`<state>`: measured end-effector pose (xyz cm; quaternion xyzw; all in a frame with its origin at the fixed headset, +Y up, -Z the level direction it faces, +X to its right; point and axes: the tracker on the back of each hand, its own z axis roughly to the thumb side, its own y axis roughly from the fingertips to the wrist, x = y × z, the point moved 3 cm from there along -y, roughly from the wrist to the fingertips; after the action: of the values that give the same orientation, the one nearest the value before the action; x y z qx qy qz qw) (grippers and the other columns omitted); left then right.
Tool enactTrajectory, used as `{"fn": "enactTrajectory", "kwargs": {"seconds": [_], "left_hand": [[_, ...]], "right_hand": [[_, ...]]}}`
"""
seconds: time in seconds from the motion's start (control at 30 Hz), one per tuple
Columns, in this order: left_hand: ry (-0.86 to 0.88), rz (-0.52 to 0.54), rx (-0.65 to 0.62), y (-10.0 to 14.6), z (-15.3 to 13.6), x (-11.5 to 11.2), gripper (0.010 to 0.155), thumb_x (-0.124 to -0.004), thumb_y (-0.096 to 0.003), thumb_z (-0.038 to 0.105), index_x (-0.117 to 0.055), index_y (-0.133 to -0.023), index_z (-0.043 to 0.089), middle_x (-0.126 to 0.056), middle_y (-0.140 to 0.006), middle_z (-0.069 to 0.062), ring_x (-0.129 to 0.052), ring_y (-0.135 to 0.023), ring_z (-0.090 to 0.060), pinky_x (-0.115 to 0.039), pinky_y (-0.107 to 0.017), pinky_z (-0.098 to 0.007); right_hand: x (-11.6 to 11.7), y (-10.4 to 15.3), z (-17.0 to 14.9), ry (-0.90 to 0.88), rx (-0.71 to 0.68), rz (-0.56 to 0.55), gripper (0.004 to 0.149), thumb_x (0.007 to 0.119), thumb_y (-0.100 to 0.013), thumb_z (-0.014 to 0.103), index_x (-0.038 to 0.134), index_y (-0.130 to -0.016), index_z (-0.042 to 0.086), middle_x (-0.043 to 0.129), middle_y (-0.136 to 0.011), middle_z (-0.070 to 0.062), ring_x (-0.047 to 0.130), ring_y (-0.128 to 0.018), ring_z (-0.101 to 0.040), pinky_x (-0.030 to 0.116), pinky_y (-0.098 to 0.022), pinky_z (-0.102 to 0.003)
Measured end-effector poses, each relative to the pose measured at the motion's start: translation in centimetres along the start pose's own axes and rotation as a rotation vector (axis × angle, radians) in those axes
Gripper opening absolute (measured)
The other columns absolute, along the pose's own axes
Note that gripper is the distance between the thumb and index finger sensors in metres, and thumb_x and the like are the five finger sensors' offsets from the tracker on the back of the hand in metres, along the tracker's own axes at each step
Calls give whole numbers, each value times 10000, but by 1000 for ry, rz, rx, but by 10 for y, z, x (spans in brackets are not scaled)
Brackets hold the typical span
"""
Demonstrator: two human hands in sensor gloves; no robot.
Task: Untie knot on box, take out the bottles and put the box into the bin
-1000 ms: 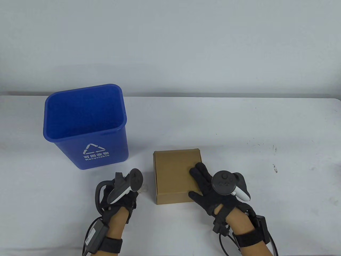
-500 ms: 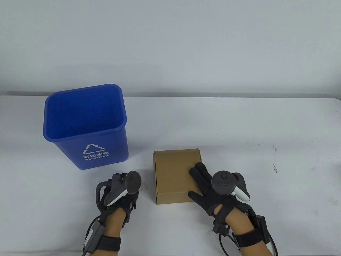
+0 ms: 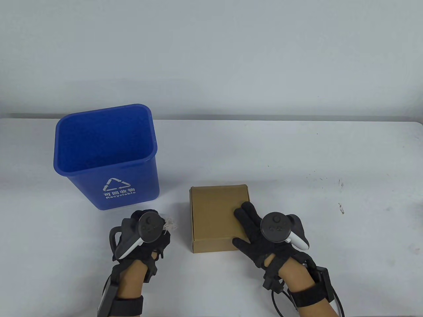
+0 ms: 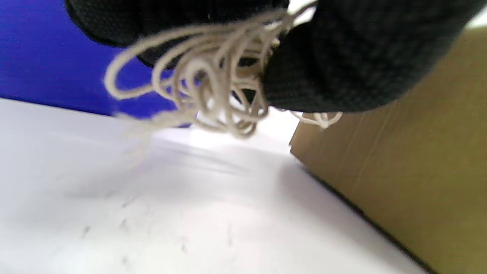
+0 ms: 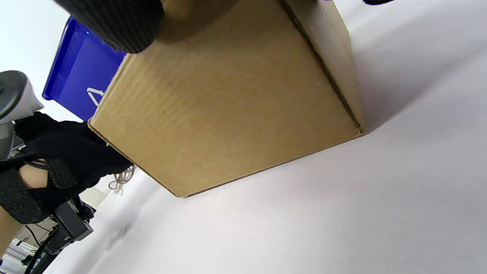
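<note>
Since a second ago our left hand [image 3: 145, 231] has drawn away left of the box [image 3: 216, 214], its grip clenching the freed string [image 4: 205, 95]. Our right hand [image 3: 261, 232] rests flat on the closed box, near the bin [image 3: 105, 155]; next we open the lid.

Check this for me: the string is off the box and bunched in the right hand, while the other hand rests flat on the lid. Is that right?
Not quite: the hands are swapped. The table view shows the left hand holding the bunched string, beside the box. The right hand rests flat on the lid. The left wrist view shows the string loops between that hand's fingers.
</note>
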<state>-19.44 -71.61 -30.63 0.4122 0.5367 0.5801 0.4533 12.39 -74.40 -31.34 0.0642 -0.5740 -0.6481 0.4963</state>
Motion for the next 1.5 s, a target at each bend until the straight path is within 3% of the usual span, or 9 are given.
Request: {"fn": "enactTrajectory", "kwargs": {"seconds": [0.13,0.37,0.57,0.87,1.2,1.5], "left_hand": [[23,72,-11,9,2,17,386,-914,-423,407,-919,-746,197,-702,-982,-36,-650,-929,-422,-591,-694,-616],[5,324,-13,27,11,63,384,-910,-424,411,-919,-744,199,-706,-985,-43,-656,-930,-423,-602,-689,-611],[-133,357,-50,30,26,80,386,-894,-425,421,-909,-746,207,-697,-989,-34,-656,-928,-419,-615,-679,-592],[-226,531,-54,41,39,133,378,-806,-463,414,-825,-782,212,-600,-1016,-49,-583,-940,-423,-579,-676,-574],[-226,531,43,15,31,184,375,-640,-488,385,-669,-818,210,-417,-1041,-60,-447,-964,-419,-494,-693,-559],[-239,494,124,-11,26,206,372,-493,-481,359,-575,-810,207,-308,-1034,-65,-382,-976,-416,-453,-707,-555]], "right_hand": [[0,0,0,0,0,0,787,607,-525,505,82,-1048,240,-152,-1037,8,254,-960,-632,364,-645,-708],[1,-1,1,1,-2,11,789,606,-525,506,82,-1048,237,-152,-1037,8,250,-960,-631,364,-644,-709],[2,-2,2,3,-3,17,789,607,-525,506,81,-1048,237,-153,-1036,9,249,-961,-631,363,-644,-709],[1,-2,2,4,-1,22,789,606,-524,507,81,-1048,237,-154,-1035,8,252,-958,-634,362,-645,-708],[1,-3,2,0,-1,22,790,607,-524,506,81,-1048,237,-154,-1036,9,251,-958,-636,361,-644,-709],[1,-3,2,-2,-3,22,789,607,-524,506,82,-1049,237,-152,-1036,12,252,-957,-636,361,-644,-709]]}}
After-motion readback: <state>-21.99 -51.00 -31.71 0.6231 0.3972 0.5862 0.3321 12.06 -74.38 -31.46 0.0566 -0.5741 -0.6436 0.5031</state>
